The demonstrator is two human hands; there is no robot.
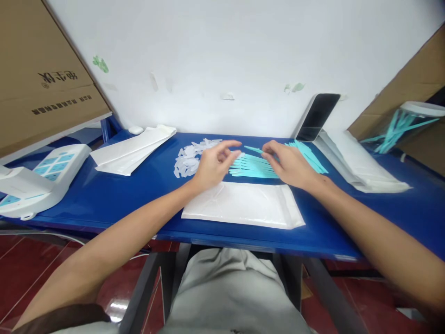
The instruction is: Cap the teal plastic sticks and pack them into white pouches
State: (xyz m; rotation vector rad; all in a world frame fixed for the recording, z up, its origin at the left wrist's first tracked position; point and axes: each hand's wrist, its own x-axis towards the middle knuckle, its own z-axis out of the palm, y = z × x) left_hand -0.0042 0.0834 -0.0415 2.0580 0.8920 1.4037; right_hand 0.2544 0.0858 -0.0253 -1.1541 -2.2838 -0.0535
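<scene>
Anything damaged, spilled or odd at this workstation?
The wall has green patches and scuffs, so it looks worn. On the desk, translucent pieces lie jumbled beside neater teal sticks, but nothing looks spilled.

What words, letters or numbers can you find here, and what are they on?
Cardboard box on the left: one big dark line, turned around and too blurred to quote.
Same box: a smaller line, also too blurred.
White device with light-blue panels: tiny marks, too small to read.
Phone and white pouch at the table's front: no words I can see.
</scene>
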